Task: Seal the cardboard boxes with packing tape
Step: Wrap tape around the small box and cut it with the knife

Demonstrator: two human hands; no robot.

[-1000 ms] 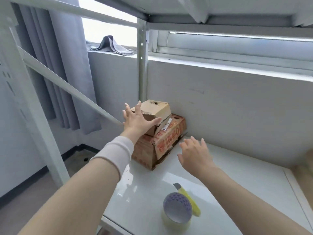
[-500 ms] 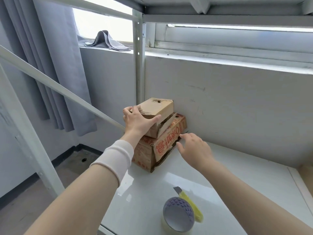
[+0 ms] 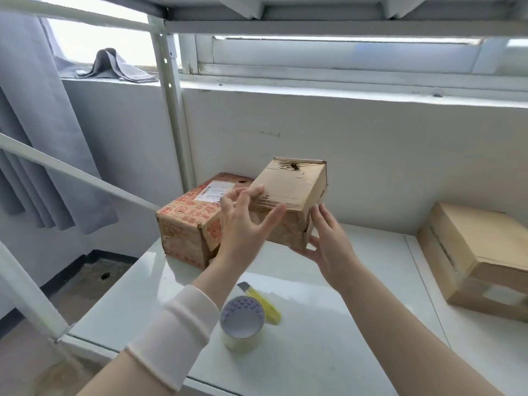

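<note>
White sleeve (image 3: 177, 332): is covering the left wrist, nearest the camera.
Tape roll (image 3: 242, 321): is standing on end on the white table (image 3: 343, 347), near its front edge; its core is showing a small purple pattern with no legible wording.
Yellow knife (image 3: 264, 305): is lying just behind the roll, blade tip pointing far-left.
Left hand (image 3: 245, 224): is pressing flat against the near left side of the small box (image 3: 288, 195), fingers straight and spread wide.
Right hand (image 3: 328, 241): is propping that box's lower right corner, fingers straight and apart.
Small box: is being carried tilted between both palms, above the table; its scuffed top is showing a hole and no readable print.
Printed box (image 3: 185, 227): is sitting on the table's far left, bearing red characters too blurred to read.
Shipping label (image 3: 213, 191): is lying on the printed box's top; barcode visible, text illegible.
Plain box (image 3: 480, 258): is resting well apart, at the table's right.
</note>
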